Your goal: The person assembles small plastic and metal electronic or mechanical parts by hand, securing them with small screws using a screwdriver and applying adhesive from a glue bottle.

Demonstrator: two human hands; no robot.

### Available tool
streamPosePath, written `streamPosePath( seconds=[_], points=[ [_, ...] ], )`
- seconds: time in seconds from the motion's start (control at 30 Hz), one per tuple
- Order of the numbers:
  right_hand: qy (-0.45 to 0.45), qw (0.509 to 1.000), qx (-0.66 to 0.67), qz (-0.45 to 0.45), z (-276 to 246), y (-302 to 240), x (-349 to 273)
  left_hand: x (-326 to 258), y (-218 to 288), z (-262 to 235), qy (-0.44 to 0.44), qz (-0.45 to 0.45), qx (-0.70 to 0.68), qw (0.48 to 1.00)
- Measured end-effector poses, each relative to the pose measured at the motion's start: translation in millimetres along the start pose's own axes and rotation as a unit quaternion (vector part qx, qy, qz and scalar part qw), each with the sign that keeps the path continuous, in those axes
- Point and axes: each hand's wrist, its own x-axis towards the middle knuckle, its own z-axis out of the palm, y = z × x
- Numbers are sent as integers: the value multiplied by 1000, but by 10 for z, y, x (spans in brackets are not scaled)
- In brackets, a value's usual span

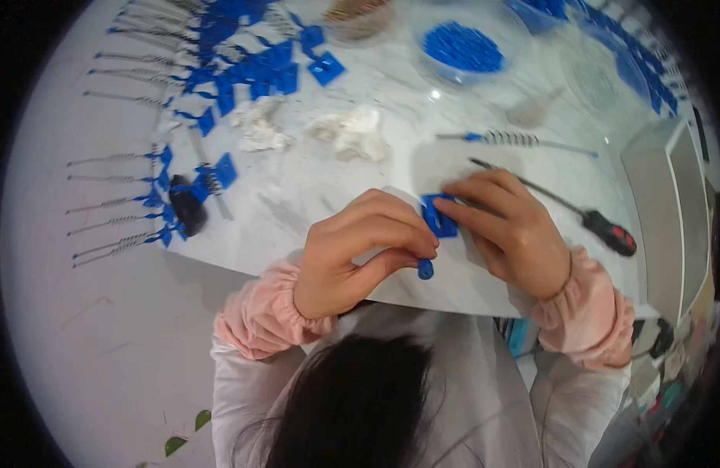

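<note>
Blue plastic bracket (439,218) pinned flat on desk (313,187) near its front edge under fingertips of right hand (507,230), long axis running away from body, with left hand (360,251) just to its left, closed on small blue peg (426,269) directly below.

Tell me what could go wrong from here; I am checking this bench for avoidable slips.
The small blue piece pinched in the left hand hangs past the table edge; if it slips, it likely drops into the lap. The screwdriver lies right behind the right hand, so a backward move could knock it. The finished spring rods overhang the left edge and could be brushed off.
</note>
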Motion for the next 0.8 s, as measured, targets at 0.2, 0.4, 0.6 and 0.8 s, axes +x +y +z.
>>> streamPosePath(
  seconds=[0.2, 0.4, 0.6, 0.8],
  points=[
    [8, 999, -32, -27, -60, -80, 6, -150, 184, -202, 181, -30, -154, 971],
    [-15, 999, -33, 8, -6, -68, 43, -357, 190, -330, 327, -66, 52, 941],
    [-15, 999, -44, 11, 10, -130, 43, -863, -322, -585, 353, -135, 413, 829],
    [-15, 998, -56, 6, 22, -137, 63, -943, -504, -652, 374, -212, 391, 813]
  ],
)
